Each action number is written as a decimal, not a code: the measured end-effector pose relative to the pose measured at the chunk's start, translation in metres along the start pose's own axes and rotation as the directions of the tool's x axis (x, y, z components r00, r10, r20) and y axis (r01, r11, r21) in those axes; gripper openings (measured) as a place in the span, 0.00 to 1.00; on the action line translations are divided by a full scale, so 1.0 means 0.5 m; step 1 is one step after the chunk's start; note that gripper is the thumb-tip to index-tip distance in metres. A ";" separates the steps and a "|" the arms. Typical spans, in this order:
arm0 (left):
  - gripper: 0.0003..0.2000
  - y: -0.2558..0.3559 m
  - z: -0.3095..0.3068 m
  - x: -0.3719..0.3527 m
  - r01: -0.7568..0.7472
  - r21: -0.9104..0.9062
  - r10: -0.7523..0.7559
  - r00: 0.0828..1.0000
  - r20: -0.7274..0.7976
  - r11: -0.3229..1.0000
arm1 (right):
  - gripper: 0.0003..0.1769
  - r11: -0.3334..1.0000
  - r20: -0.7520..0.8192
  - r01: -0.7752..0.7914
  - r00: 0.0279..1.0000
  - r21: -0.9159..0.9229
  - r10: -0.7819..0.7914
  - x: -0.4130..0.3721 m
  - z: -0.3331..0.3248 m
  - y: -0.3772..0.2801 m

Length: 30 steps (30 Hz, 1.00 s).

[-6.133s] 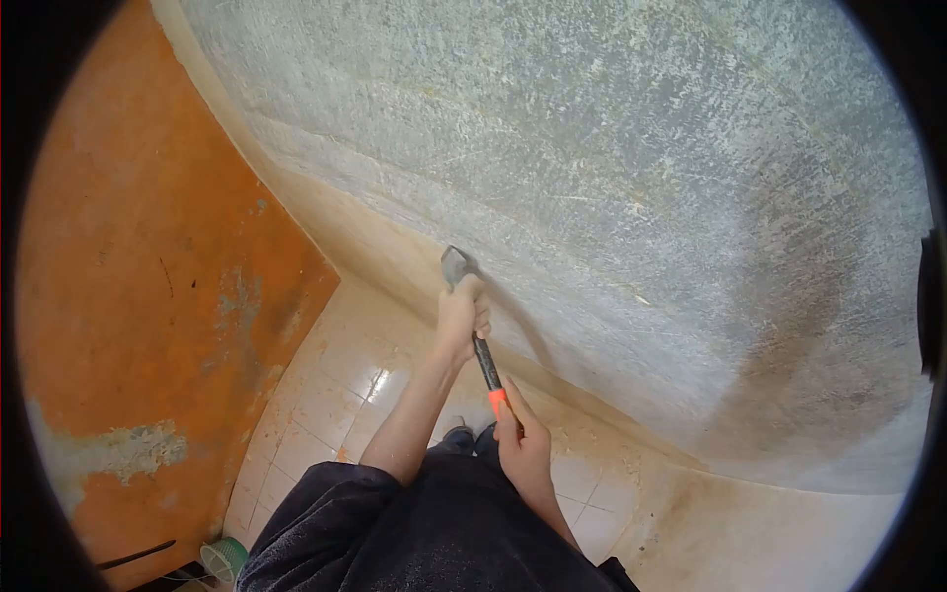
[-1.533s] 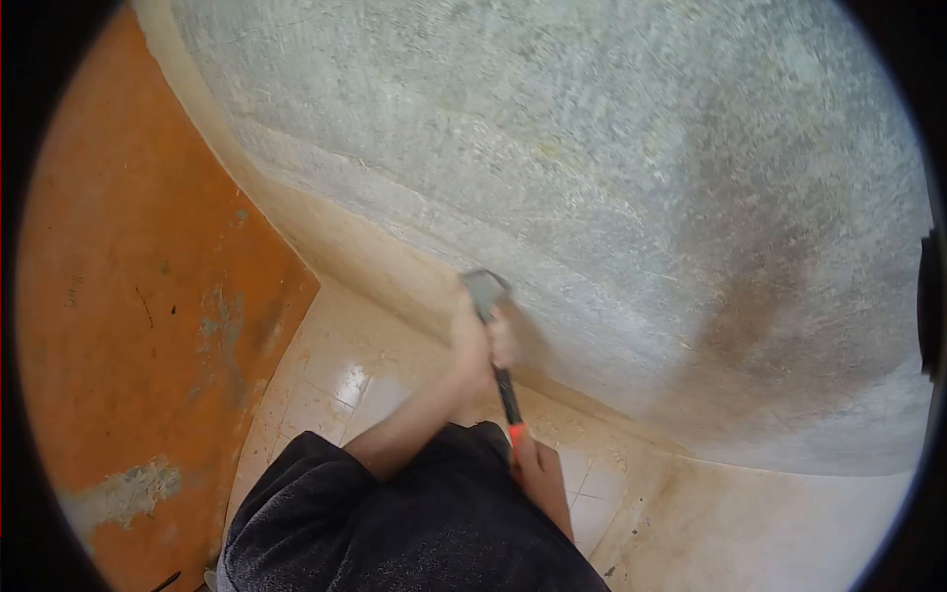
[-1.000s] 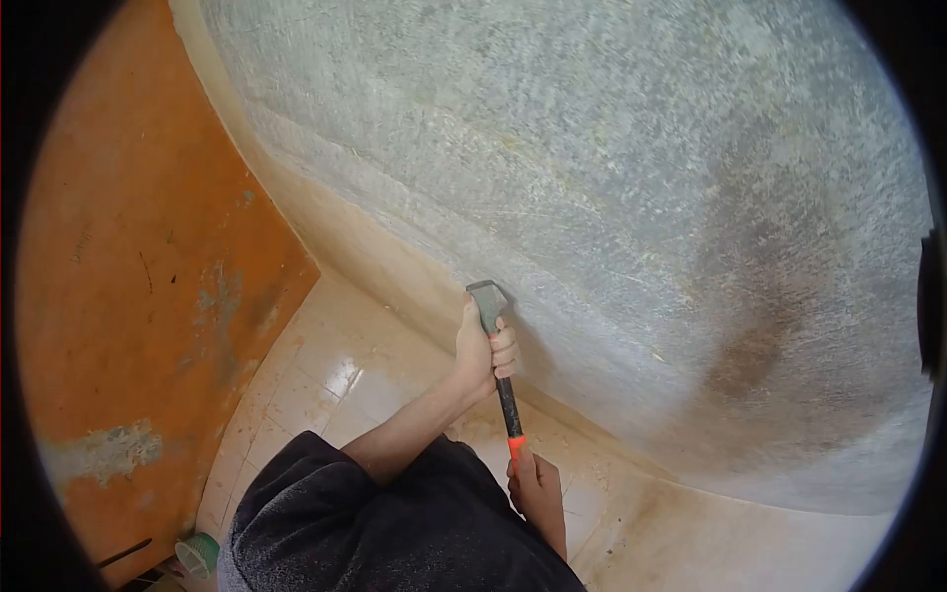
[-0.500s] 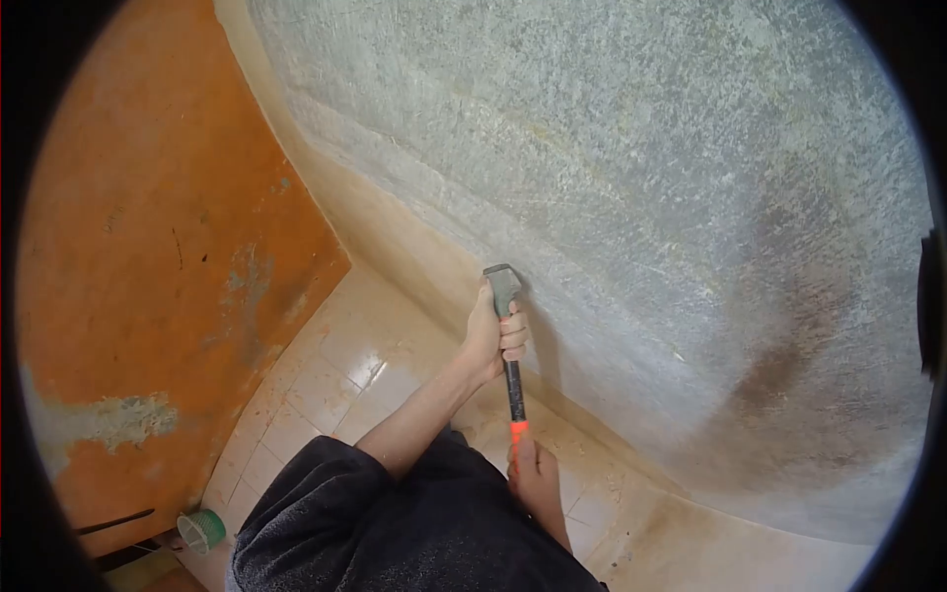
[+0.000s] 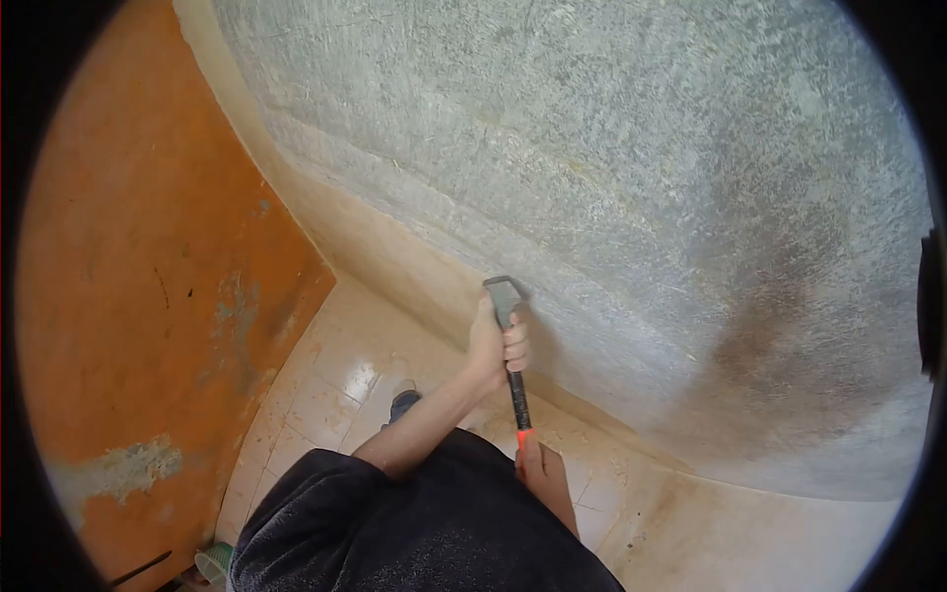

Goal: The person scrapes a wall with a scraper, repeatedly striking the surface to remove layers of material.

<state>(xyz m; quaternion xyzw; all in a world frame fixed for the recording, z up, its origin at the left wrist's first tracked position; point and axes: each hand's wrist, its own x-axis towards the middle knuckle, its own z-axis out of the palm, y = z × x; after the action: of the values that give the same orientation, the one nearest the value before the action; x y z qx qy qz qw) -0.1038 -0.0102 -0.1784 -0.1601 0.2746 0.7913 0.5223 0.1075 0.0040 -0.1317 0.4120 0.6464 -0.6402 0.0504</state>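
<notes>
A long-handled scraper (image 5: 518, 400) has a wide grey head, a black shaft and an orange part near its lower end. Its head meets the lower part of the grey, scuffed wall (image 5: 631, 187), close above the beige band along the bottom. My left hand (image 5: 498, 343) is closed around the scraper just below the head, thumb lying up along its side. Lower down, my right hand (image 5: 542, 472) grips the orange end of the handle, close in front of my dark shirt (image 5: 434, 523).
An orange wall (image 5: 128, 247) with bare, peeled patches rises on the left. Debris lies on the pale floor tiles (image 5: 316, 400). A green-and-white basket (image 5: 214, 562) stands at the lower left, and a foot (image 5: 404, 395) shows beyond my left forearm.
The view has shifted slightly, and the scraper with both hands sits a little lower in it. A foot has come into sight beyond my left forearm. Both hands keep their grip.
</notes>
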 end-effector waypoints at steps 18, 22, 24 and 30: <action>0.27 -0.001 0.026 -0.001 -0.059 -0.009 0.059 0.997 -0.059 0.998 | 0.29 0.999 -0.016 -0.020 1.000 0.032 0.021 0.004 -0.008 -0.004; 0.27 0.001 0.021 0.001 -0.068 -0.010 0.067 0.996 -0.054 0.998 | 0.27 0.994 -0.002 -0.056 0.998 0.093 0.057 -0.008 -0.028 0.004; 0.27 -0.005 0.017 -0.004 -0.067 -0.015 0.067 0.997 -0.044 0.998 | 0.22 0.997 -0.063 0.036 0.998 0.062 -0.032 -0.034 -0.008 -0.008; 0.30 -0.027 0.007 0.007 0.030 0.008 -0.030 0.997 -0.074 1.000 | 0.25 0.997 -0.106 -0.028 0.994 0.068 0.035 -0.040 0.003 0.062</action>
<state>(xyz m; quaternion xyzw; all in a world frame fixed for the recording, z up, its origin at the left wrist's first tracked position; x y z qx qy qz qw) -0.0928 -0.0016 -0.1813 -0.1909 0.2947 0.7758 0.5243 0.1384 -0.0116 -0.1447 0.4574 0.6198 -0.6376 0.0118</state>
